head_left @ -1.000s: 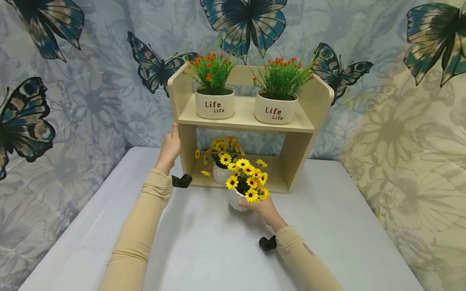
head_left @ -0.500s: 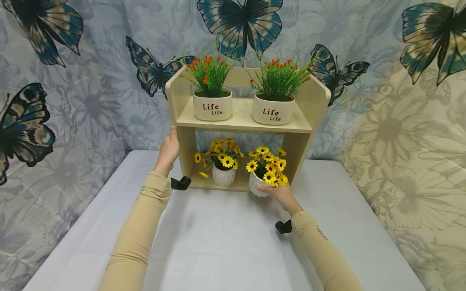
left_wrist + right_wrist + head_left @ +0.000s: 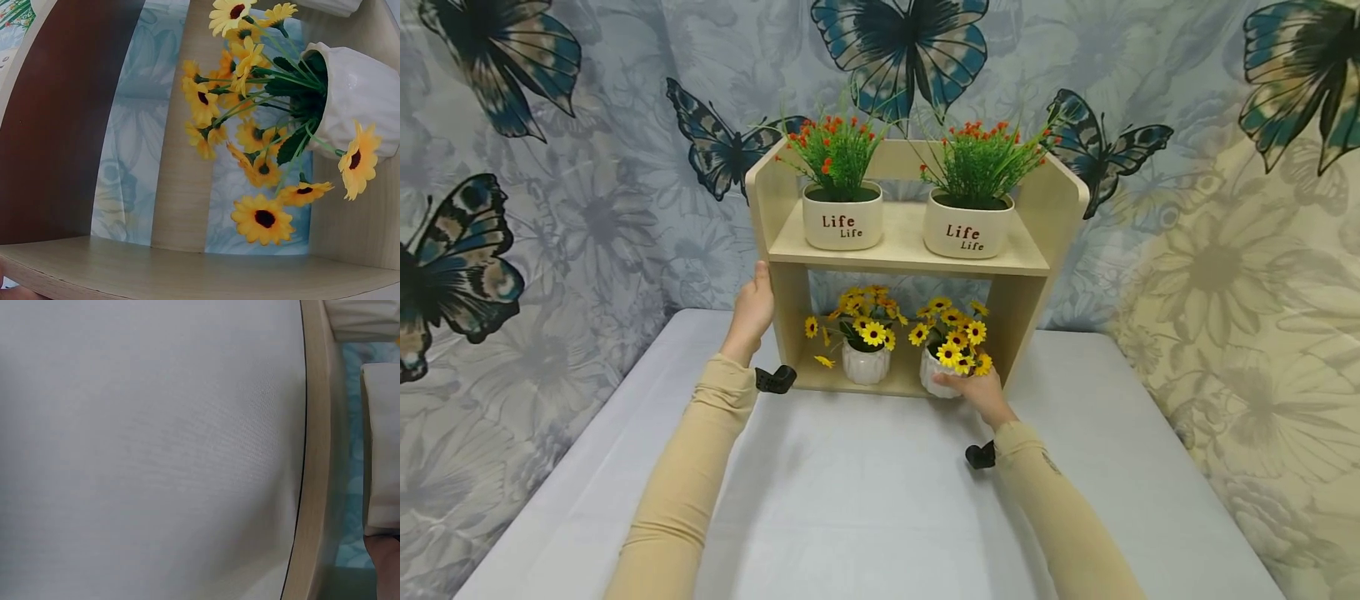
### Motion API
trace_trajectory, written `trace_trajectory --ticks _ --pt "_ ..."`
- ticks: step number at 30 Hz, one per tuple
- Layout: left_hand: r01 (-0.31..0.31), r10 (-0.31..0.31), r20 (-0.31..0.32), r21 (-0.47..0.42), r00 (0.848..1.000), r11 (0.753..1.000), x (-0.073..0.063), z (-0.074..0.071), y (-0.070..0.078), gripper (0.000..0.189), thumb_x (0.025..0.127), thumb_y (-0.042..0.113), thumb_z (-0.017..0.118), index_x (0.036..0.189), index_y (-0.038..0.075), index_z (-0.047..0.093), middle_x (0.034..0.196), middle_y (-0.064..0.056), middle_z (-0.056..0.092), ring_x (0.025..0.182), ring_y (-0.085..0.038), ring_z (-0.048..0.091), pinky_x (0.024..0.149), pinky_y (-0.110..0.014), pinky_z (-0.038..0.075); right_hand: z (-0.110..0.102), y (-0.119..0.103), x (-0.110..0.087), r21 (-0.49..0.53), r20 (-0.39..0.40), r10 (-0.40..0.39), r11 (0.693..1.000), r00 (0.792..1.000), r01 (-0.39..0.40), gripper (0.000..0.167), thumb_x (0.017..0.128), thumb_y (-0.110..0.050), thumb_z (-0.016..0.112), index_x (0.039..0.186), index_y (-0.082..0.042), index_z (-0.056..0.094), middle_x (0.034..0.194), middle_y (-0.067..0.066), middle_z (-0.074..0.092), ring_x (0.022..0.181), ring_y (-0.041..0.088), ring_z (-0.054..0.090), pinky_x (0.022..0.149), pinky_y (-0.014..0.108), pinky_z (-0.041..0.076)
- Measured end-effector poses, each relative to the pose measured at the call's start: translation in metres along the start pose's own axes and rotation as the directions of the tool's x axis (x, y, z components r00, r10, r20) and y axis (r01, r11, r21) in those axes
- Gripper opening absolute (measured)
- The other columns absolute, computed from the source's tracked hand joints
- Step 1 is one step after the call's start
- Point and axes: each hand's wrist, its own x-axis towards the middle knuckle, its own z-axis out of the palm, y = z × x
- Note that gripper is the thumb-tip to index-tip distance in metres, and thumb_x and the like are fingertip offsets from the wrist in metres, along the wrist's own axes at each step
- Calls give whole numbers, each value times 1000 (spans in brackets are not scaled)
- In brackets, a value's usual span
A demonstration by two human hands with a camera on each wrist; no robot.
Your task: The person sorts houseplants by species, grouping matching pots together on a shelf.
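Observation:
In the head view my right hand [image 3: 983, 390] grips a white ribbed flowerpot [image 3: 934, 372] with yellow flowers, thumb across its front. The pot is at the right front of the wooden shelf's lower board; in the right wrist view a gap shows between the pot's base [image 3: 382, 450] and the board edge [image 3: 317, 450]. A matching pot of yellow flowers [image 3: 866, 365] stands left of it. My left hand [image 3: 751, 312] rests against the outside of the shelf's left side panel [image 3: 792, 321], thumb straight up; its other fingers are mostly hidden.
Two white oval "Life" pots, the left one [image 3: 843, 223] and the right one [image 3: 967, 229], hold red-flowered greenery on the upper board [image 3: 902, 237]. The shelf stands on a white-covered table [image 3: 865, 500]. A butterfly-print cloth [image 3: 625, 217] hangs behind and at both sides.
My right hand has carried the yellow-flower pot rightward and back, from in front of the other pot to the lower board's right side. The left hand has stayed at the side panel.

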Motion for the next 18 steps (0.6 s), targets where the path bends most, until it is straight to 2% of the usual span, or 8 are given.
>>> trace_trajectory --ticks 3,8,12,15,18 --pt "1 -1 4 -3 1000 1000 1 1 -1 85 91 65 11 142 1 34 143 -21 32 129 -36 29 103 -50 25 0 0 4 1 -1 1 1000 1000 -1 99 65 -42 84 143 -11 31 139 11 38 125 29 37 100 46 32" --pt "-2 2 7 -1 1000 1000 2 2 -3 86 91 65 11 139 -2 37 140 -23 35 127 -36 32 102 -50 27 1 3 10 -30 -7 -2 1000 1000 2 96 66 -42 83 141 -10 32 138 12 39 124 30 37 100 46 31" --pt "-17 17 4 4 1000 1000 1 1 -4 84 92 63 11 134 -3 42 135 -24 40 124 -36 37 100 -50 29 2 6 14 -61 -22 32 998 999 -33 99 64 -46 83 140 -8 32 137 14 39 124 31 37 100 46 32" --pt "-29 29 0 8 1000 1000 0 1 -3 84 93 62 12 134 -4 43 135 -25 40 124 -37 36 100 -50 28 4 7 17 -72 -36 67 995 997 -69 98 64 -50 82 136 -5 32 126 18 43 115 32 41 96 45 35" --pt "-37 37 -12 17 999 999 0 0 -3 84 93 62 12 134 -4 43 136 -25 39 125 -38 35 101 -51 28 5 7 21 -76 -51 83 993 995 -87 101 63 -52 81 136 -4 30 127 19 41 116 32 39 97 44 34"
